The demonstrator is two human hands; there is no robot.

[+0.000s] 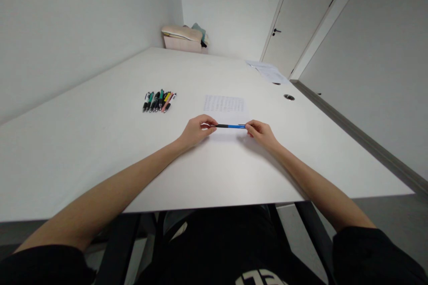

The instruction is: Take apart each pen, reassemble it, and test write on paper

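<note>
A blue and black pen (230, 126) lies level between my two hands, above a sheet of paper (224, 103) with rows of print or writing. My left hand (198, 130) pinches its dark end between thumb and fingers. At the blue end, my right hand (260, 131) closes thumb and fingers on the pen near its clip. The lower part of the paper is partly behind the pen and hands. To the left, beyond my left hand, rests a group of pens (158, 101) in black, green, yellow and pink.
The white table (187, 182) reaches from my lap to the far wall. More printed sheets (267, 71) lie at its far right, near a round metal table fitting (289, 97). A box with cloth on top (183, 41) stands past the far edge. A closed door (297, 18) is behind.
</note>
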